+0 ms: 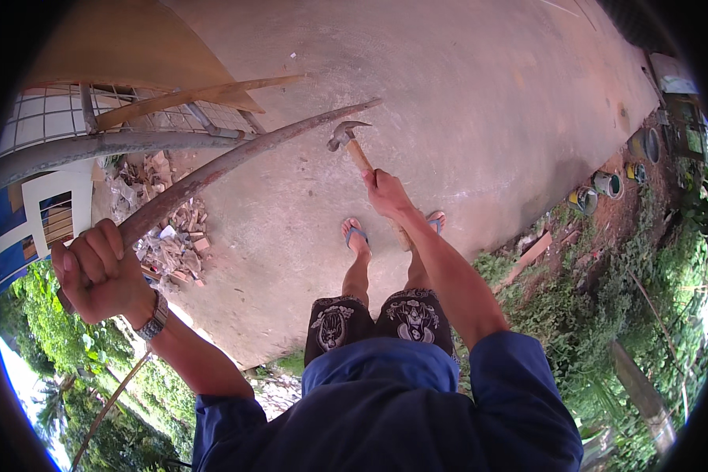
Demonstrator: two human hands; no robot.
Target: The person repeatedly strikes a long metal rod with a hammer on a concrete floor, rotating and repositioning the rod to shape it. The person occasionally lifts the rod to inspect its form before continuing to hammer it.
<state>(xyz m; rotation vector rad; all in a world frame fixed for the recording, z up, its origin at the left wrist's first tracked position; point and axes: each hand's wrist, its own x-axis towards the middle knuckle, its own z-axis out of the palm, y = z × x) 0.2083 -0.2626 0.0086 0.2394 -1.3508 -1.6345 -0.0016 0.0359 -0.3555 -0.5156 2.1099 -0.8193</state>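
My left hand [94,271], at the lower left, is closed around a long, weathered reddish-brown pole [212,177], which reaches up toward the centre top. My right hand [384,191] is closed on the wooden handle of a claw hammer [348,134]. The steel hammer head is raised just below and beside the pole's far end, apparently apart from it. Part of the handle shows below my fist. My sandalled feet stand on the concrete beneath.
At upper left are a metal mesh frame [43,118] with grey tubes and a brown board [157,47]. A rubble pile [181,236] lies left on the concrete [464,118]. Several buckets [608,184] and plants [661,307] line the right edge.
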